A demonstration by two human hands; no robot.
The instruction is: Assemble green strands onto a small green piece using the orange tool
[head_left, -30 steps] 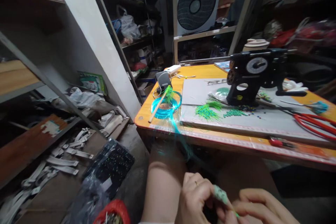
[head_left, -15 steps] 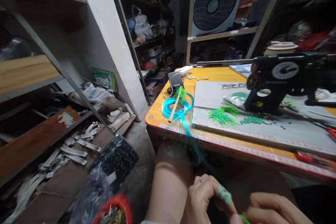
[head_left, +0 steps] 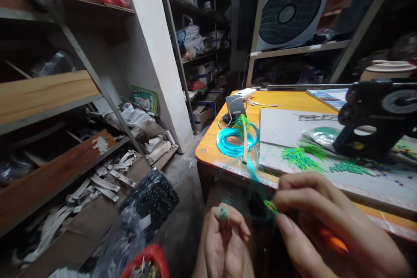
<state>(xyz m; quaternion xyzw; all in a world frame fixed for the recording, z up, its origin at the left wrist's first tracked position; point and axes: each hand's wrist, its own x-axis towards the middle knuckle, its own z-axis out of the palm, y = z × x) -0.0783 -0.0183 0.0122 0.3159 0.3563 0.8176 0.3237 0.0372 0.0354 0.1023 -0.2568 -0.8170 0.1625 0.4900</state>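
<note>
Green strands (head_left: 270, 206), partly hidden

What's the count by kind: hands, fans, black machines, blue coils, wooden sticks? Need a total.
Hands: 2 (left hand; right hand, pinching green strands, not tallied)
Fan: 1
Black machine: 1
Blue coil: 1
Wooden stick: 1
Total: 6
</note>
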